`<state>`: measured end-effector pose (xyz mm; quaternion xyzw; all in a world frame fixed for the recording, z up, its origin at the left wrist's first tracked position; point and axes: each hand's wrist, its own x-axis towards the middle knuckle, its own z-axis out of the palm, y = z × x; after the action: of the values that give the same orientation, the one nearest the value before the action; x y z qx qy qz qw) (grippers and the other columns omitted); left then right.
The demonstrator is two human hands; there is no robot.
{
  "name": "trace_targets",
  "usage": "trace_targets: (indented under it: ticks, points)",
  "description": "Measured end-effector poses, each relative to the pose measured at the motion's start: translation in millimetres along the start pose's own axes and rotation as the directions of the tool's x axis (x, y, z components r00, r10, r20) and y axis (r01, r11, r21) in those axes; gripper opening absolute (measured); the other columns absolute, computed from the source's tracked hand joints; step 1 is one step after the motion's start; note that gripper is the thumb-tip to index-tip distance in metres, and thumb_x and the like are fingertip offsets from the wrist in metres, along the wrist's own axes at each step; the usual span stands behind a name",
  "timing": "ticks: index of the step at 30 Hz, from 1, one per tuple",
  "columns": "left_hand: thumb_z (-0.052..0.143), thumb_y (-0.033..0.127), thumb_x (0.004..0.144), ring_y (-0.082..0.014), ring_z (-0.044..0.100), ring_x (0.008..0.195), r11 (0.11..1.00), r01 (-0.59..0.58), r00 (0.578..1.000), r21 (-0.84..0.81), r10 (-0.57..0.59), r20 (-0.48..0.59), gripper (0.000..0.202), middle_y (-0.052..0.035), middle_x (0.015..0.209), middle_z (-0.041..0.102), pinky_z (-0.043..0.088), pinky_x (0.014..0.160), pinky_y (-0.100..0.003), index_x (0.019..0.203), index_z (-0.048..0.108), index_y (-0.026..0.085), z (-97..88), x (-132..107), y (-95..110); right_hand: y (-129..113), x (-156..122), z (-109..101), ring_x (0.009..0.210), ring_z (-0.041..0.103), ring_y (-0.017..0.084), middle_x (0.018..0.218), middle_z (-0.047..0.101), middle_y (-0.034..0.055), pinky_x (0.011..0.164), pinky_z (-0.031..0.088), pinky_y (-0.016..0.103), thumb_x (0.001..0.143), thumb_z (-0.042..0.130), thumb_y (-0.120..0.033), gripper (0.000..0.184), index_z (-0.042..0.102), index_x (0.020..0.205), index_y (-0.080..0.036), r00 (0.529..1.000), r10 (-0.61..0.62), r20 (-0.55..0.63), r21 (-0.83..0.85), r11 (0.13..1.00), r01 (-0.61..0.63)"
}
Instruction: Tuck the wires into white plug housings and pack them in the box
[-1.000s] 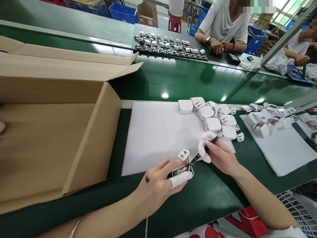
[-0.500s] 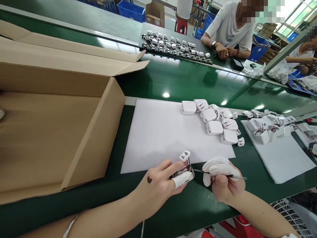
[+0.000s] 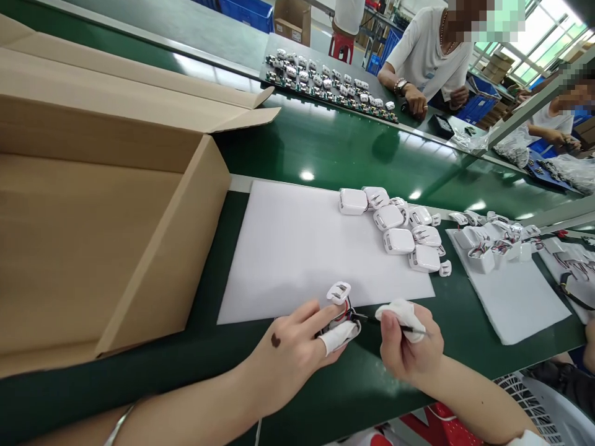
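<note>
My left hand (image 3: 297,350) is closed around a small white charger housing, mostly hidden by the fingers. Coloured wires (image 3: 344,311) come out of its open side. On those wires, above the index finger, hangs a white cap (image 3: 338,292) with metal prongs. A pair of dark tweezers (image 3: 367,319) is pinched in my right hand (image 3: 411,347), its tips at the housing's opening. White coverings wrap some fingers of both hands. Beyond them, several white chargers (image 3: 398,241) lie on a white sheet (image 3: 283,260).
A large open cardboard box (image 3: 162,248) stands at left. More wired housings (image 3: 483,257) rest on another sheet (image 3: 515,316) at right. Across the green belt (image 3: 344,148), a tray of small parts (image 3: 320,83) lies near a seated co-worker (image 3: 427,56).
My right hand has turned, and the tweezers' tips now reach into the housing. The cap has tilted, showing its prongs. Across the belt, the co-worker's hands have moved apart.
</note>
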<state>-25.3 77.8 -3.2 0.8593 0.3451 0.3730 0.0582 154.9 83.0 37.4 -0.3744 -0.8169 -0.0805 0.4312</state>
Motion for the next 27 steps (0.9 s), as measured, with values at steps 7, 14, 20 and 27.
trace_targets:
  ticks: [7,14,20,27]
  points:
    - [0.060,0.014,0.081,-0.0128,0.056,0.068,1.000,-0.005,1.000,0.030,0.005,-0.006,0.006,-0.0017,0.092,0.067,0.047,0.051,-0.022,0.081,0.064,0.018,1.6,-1.2,0.2,-1.0,7.5,-8.3,0.048,0.053,0.012,0.060,0.058,0.0001,0.043,0.044,0.023,0.091,0.041,-0.010,0.014,0.052,0.085,-0.018,0.998,0.047,0.040,0.076,0.996,-0.050]
    - [0.061,0.013,0.079,-0.0123,0.056,0.069,0.999,-0.006,1.000,0.054,0.007,-0.019,0.007,-0.0023,0.091,0.067,0.046,0.049,-0.020,0.082,0.065,0.018,2.1,-1.7,1.6,0.0,6.7,-5.1,0.044,0.049,0.012,0.059,0.056,0.0021,0.039,0.041,0.024,0.092,0.040,-0.010,0.014,0.052,0.088,-0.014,0.997,-0.071,0.041,0.145,0.987,0.064]
    - [0.063,0.013,0.079,-0.0125,0.058,0.072,0.999,-0.003,0.999,0.046,0.005,-0.041,0.004,-0.0028,0.094,0.068,0.046,0.049,-0.019,0.078,0.065,0.017,2.3,-3.0,2.1,-0.6,6.2,-10.5,0.045,0.050,0.012,0.057,0.052,-0.0002,0.039,0.040,0.024,0.090,0.040,-0.009,0.014,0.051,0.085,-0.017,0.991,-0.093,0.098,0.164,0.983,0.077]
    - [0.060,0.010,0.080,-0.0117,0.058,0.071,1.000,0.007,0.999,0.009,-0.006,-0.043,0.007,-0.0040,0.093,0.068,0.049,0.051,-0.019,0.077,0.065,0.015,2.9,-3.0,1.1,-2.7,5.2,0.6,0.043,0.048,0.011,0.056,0.054,-0.0002,0.039,0.039,0.023,0.088,0.041,-0.007,0.014,0.051,0.085,-0.017,0.992,-0.069,0.106,0.096,0.994,0.058]
